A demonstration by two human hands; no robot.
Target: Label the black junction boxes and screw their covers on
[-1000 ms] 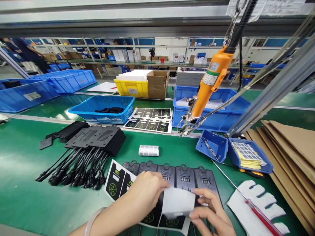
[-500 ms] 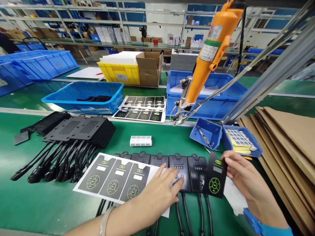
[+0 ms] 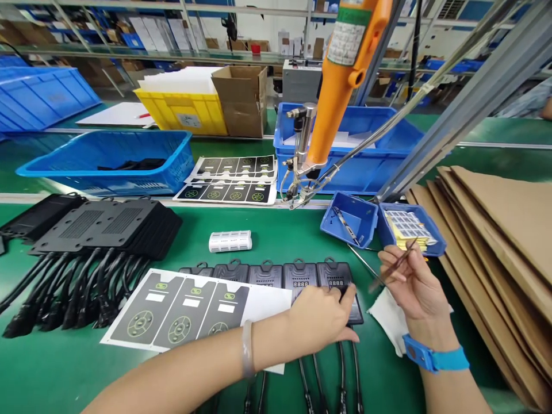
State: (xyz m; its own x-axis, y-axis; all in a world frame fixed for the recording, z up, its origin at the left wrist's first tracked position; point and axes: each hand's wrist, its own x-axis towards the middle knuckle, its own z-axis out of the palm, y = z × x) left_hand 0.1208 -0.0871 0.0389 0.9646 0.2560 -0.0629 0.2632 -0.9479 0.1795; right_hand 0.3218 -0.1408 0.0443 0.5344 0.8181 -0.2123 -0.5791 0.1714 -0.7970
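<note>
My left hand (image 3: 321, 313) reaches across a row of black controller boxes, its index finger extended onto the rightmost box (image 3: 338, 276); thumb and index are apart and it holds nothing I can see. Small digit displays show on the two rightmost boxes. Under my left forearm lies a white sheet of black labels (image 3: 181, 307) with green ring prints, covering part of the row. To the right, my right hand (image 3: 416, 282) is raised and pinches a thin dark piece (image 3: 394, 267), blurred and seen nearly edge-on, consistent with the black label.
Stacked black boxes with cables (image 3: 107, 230) lie left. A white ribbed block (image 3: 230, 241) sits mid-table. An orange power screwdriver (image 3: 340, 86) hangs over small blue trays (image 3: 351, 221). Brown cardboard sheets (image 3: 487, 247) line the right; a blue basket (image 3: 172, 172) and label sheets (image 3: 228, 192) stand behind.
My left hand has moved right, from the label sheet to the rightmost box. My right hand has turned the black label from face-on to nearly edge-on, away from the box. The view has shifted right.
</note>
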